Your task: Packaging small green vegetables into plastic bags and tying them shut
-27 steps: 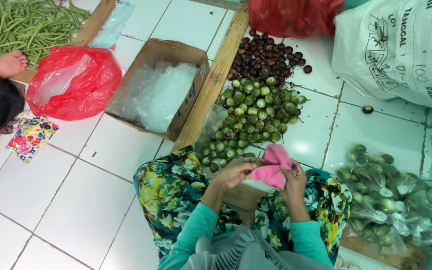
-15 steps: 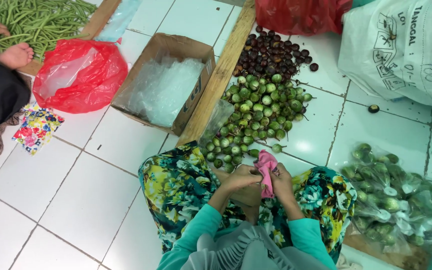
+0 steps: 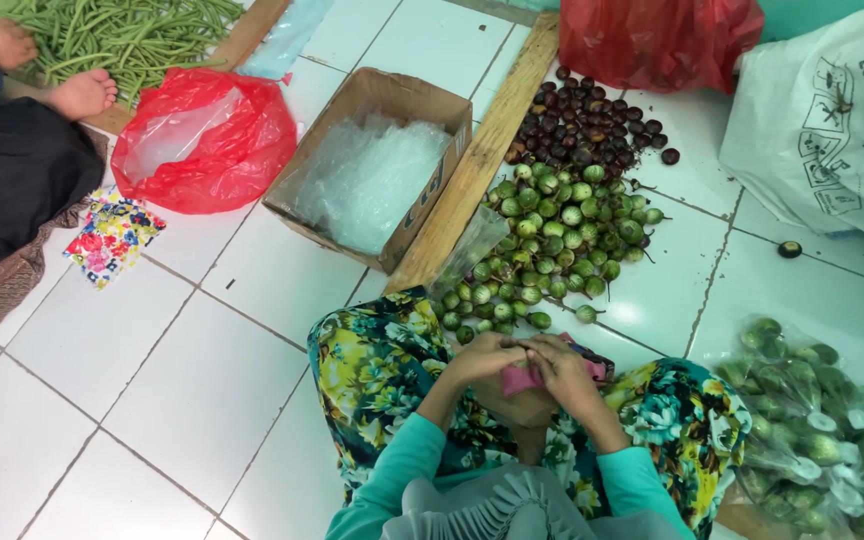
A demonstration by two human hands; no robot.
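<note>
Both my hands, left & right, pinched narrow on a pink bag over my lap, w/ filled bags piled at my right, so some packing looks done, but a big green pile & dark pile wait loose.

We see a small pink plastic bag low in the frame, just right of centre, bunched up between our two hands over our lap. Only a crumpled strip of it shows: bright pink, thin and creased, mostly covered by our fingers. It sits above the floral cloth on our knees, below the green heap of round eggplants.
</note>
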